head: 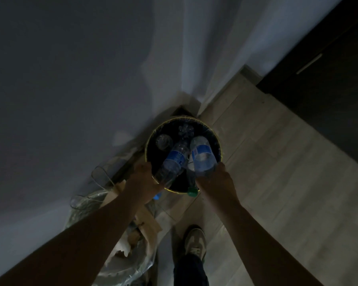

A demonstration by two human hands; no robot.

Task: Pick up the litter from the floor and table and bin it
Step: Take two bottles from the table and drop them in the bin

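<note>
Each hand grips a clear plastic water bottle over the bin: the left hand (pixel 142 178) is wrapped around the neck end of a crumpled blue-labelled bottle (pixel 172 162), the right hand (pixel 216 180) around a second blue-labelled bottle (pixel 202 155) with its base pointing away from the person. A green cap (pixel 192 191) shows just beside the right hand (whether it belongs to the held bottle I cannot tell). Nearest the camera, a light sneaker (pixel 195 241) stands on the pale wood-look floor (pixel 277 162), and to its left lies a clear bag of torn cardboard and paper (pixel 130 244). Beyond the hands sits the round black bin (pixel 215 137) with a yellowish rim, already holding a clear cup (pixel 163 141) and another crushed bottle (pixel 185 131). Behind it rises a grey wall (pixel 70 79); a dark cabinet (pixel 329 69) stands far right.
</note>
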